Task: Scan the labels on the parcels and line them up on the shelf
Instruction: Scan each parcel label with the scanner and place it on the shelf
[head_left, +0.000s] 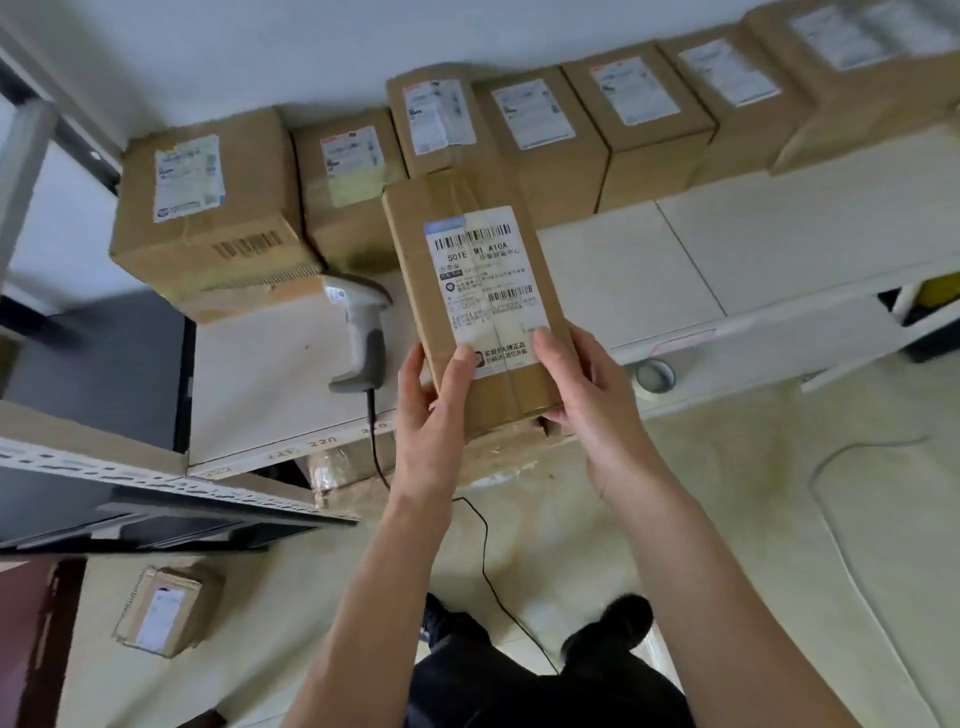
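I hold a long cardboard parcel (480, 291) over the front of the white shelf (623, 280), its white barcode label facing up. My left hand (434, 402) grips its near left corner, thumb on the label. My right hand (584, 389) grips the near right corner, thumb on top. A grey handheld scanner (361, 332) lies on the shelf just left of the parcel, its black cable hanging over the edge. Several labelled cardboard parcels (550, 124) stand in a row along the wall at the back of the shelf, with a large one (208, 208) at the left end.
A metal rack post (156, 483) juts out at lower left. One small labelled parcel (166, 610) lies on the floor below it, and wrapped parcels (337, 473) sit under the shelf. A tape roll (654, 375) lies by the shelf's front edge. My feet stand on the tiled floor.
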